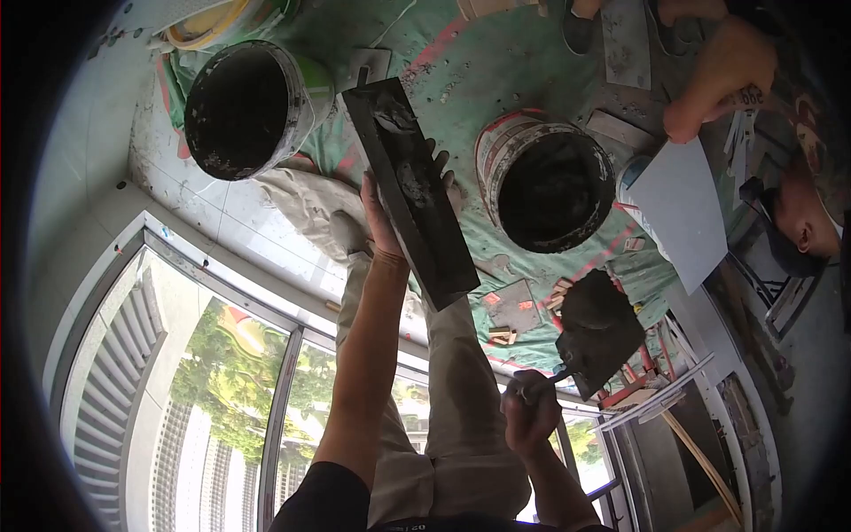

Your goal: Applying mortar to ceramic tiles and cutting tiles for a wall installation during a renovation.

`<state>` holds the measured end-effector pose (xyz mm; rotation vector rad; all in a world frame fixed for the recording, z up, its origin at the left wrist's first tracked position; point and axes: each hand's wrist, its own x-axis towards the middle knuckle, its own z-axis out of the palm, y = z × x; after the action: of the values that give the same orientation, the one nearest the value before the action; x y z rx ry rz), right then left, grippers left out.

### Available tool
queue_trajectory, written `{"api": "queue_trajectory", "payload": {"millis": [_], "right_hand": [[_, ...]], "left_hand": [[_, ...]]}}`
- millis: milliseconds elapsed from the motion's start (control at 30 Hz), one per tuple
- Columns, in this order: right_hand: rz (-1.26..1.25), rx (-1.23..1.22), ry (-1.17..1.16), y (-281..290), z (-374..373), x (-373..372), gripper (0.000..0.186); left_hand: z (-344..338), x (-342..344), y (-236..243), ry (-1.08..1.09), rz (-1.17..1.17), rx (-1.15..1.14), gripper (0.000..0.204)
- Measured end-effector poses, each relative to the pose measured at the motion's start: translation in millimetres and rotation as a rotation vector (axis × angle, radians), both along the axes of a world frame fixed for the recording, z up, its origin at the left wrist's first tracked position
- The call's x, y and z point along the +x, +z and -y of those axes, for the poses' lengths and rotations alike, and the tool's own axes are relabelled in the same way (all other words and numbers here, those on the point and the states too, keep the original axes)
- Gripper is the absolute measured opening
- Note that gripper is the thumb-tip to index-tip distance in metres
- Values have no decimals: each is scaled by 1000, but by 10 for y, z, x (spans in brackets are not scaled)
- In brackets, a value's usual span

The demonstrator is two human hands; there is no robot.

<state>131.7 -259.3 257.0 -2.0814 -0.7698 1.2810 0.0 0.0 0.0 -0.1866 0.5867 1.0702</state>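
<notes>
My left hand (383, 222) holds a long, narrow dark slab (421, 222), tilted diagonally above my legs, with uneven dark paste on its upper face; its fingers wrap round both long sides. My right hand (532, 408), lower right, grips the handle of a trowel whose broad blade carries a thick mound of dark paste (598, 324), apart from the slab. A bucket with dark contents (554, 186) stands right of the slab, and another dark-filled bucket (235, 111) stands at upper left.
A green sheet (425, 89) with scraps covers the floor. A co-worker (722, 75) is at upper right by a pale board (678, 213). A yellow bucket (199, 27) sits at the back left. A window (213, 372) and metal rails (656, 399) are below.
</notes>
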Motion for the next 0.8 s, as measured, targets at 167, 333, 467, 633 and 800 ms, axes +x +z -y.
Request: {"api": "queue_trajectory", "payload": {"millis": [167, 333, 467, 633, 800], "right_hand": [[103, -184, 138, -146, 164, -361, 34], [-226, -226, -12, 210, 154, -117, 35], [-558, -355, -227, 134, 270, 243, 46], [-751, -498, -40, 132, 493, 548, 52], [-729, -760, 100, 178, 582, 602, 48]], "left_hand": [[-10, 134, 51, 13, 6, -45, 95], [10, 40, 65, 23, 85, -67, 94], [91, -55, 63, 48, 123, -96, 93], [211, -66, 45, 56, 225, -159, 94], [290, -285, -66, 74, 224, -208, 92]]}}
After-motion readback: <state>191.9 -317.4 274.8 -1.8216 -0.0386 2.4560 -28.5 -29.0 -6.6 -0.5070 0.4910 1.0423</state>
